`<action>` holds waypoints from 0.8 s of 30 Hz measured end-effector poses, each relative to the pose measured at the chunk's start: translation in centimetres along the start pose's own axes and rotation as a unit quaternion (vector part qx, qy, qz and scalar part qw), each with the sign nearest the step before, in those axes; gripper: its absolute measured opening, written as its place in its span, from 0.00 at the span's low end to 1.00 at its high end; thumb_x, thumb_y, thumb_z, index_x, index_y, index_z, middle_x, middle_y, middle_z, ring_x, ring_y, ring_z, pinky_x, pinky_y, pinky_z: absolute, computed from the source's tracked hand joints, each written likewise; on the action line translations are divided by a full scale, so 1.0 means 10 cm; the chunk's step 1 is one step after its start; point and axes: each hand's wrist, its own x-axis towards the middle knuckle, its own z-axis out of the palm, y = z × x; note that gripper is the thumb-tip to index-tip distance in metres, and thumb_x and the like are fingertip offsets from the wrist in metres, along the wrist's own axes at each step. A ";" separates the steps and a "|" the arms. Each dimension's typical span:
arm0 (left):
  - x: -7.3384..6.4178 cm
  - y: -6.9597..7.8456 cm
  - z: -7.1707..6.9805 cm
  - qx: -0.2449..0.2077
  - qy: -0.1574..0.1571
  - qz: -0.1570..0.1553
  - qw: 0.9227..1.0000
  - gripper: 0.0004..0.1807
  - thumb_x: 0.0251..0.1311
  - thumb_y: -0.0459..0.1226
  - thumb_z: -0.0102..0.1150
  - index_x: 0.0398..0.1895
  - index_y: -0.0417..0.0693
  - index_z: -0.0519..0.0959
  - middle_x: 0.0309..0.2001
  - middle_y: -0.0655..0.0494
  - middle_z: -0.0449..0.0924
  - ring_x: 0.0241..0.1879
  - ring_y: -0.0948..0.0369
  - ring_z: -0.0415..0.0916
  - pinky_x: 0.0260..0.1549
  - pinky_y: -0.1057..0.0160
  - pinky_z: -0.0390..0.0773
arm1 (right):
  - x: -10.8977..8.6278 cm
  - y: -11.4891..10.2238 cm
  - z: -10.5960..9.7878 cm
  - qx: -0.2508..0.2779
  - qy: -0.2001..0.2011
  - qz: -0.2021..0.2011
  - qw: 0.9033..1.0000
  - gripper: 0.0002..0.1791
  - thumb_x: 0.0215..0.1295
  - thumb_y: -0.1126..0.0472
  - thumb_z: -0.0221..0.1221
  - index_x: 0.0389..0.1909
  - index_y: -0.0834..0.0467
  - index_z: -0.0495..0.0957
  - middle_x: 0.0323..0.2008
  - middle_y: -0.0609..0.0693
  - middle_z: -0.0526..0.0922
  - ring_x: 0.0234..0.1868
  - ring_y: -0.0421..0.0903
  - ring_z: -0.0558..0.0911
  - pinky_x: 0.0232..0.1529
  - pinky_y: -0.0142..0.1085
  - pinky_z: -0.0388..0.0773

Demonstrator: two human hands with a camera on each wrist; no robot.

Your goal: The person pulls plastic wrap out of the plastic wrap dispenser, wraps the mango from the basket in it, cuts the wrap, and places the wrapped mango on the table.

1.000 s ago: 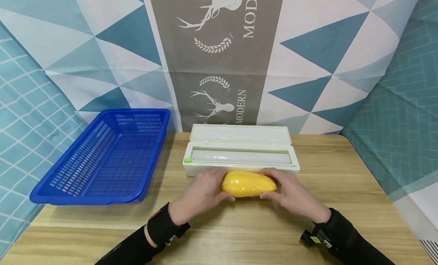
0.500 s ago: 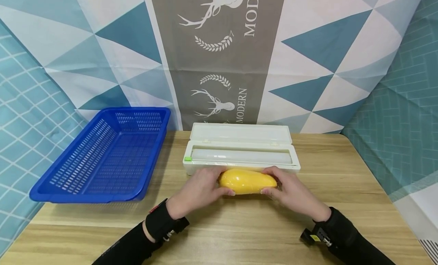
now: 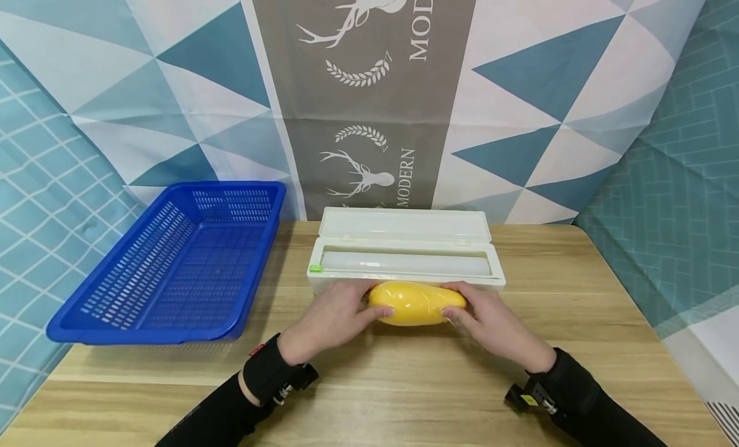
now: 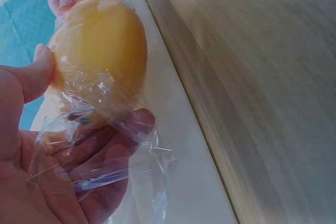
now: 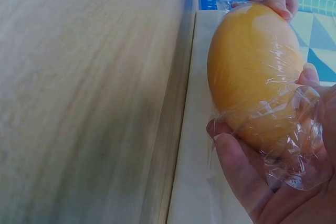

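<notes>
Between both hands is a yellow mango [image 3: 416, 303], wrapped in clear cling film and raised off the table. My left hand [image 3: 333, 319] grips its left end, thumb on the near side. At the other end my right hand [image 3: 491, 324] holds it in the same way. Loose, crinkled film [image 4: 100, 177] hangs over the left palm in the left wrist view. More film [image 5: 296, 145] bunches against the right palm in the right wrist view. Just behind the mango stands a white cling film dispenser [image 3: 316, 281], its lid [image 3: 404, 225] up and a film roll [image 3: 404, 263] inside.
A blue plastic basket [image 3: 254, 306] with slotted sides stands on the left of the wooden table [image 3: 398, 396]. Patterned cloth [image 3: 369, 113] hangs behind the table's far edge. Black wrist cameras sit on both forearms.
The mango has risen slightly in the head view and shifted a little left. My left thumb has moved up onto its near side. Dispenser and basket stay put.
</notes>
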 end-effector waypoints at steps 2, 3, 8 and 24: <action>0.00 0.00 0.00 -0.004 -0.004 -0.002 1.000 0.25 0.57 0.65 0.43 0.44 0.60 0.74 0.30 0.71 0.71 0.27 0.69 0.67 0.28 0.67 0.69 | 0.00 0.00 0.01 -0.006 0.002 -0.003 1.000 0.26 0.62 0.40 0.50 0.56 0.49 0.70 0.38 0.38 0.76 0.33 0.36 0.73 0.32 0.31 0.73; 0.01 0.00 0.00 -0.005 -0.006 -0.004 1.000 0.25 0.57 0.65 0.43 0.44 0.60 0.74 0.30 0.71 0.71 0.27 0.69 0.67 0.28 0.67 0.69 | -0.01 0.01 0.01 -0.009 0.004 -0.005 1.000 0.26 0.63 0.40 0.50 0.56 0.50 0.70 0.38 0.39 0.76 0.32 0.36 0.73 0.32 0.31 0.73; 0.01 0.00 0.00 -0.012 -0.016 -0.020 1.000 0.24 0.57 0.65 0.43 0.42 0.61 0.73 0.28 0.69 0.71 0.27 0.68 0.67 0.27 0.66 0.69 | -0.01 0.03 0.04 -0.011 0.004 -0.007 1.000 0.26 0.63 0.41 0.50 0.56 0.50 0.71 0.36 0.39 0.76 0.31 0.36 0.72 0.30 0.31 0.72; 0.04 0.01 0.00 -0.003 -0.043 -0.055 0.998 0.21 0.61 0.63 0.40 0.33 0.60 0.71 0.19 0.64 0.66 0.20 0.66 0.65 0.22 0.65 0.67 | 0.03 0.02 0.05 -0.030 -0.013 0.031 0.999 0.28 0.64 0.37 0.46 0.53 0.52 0.74 0.31 0.38 0.75 0.29 0.37 0.71 0.32 0.33 0.71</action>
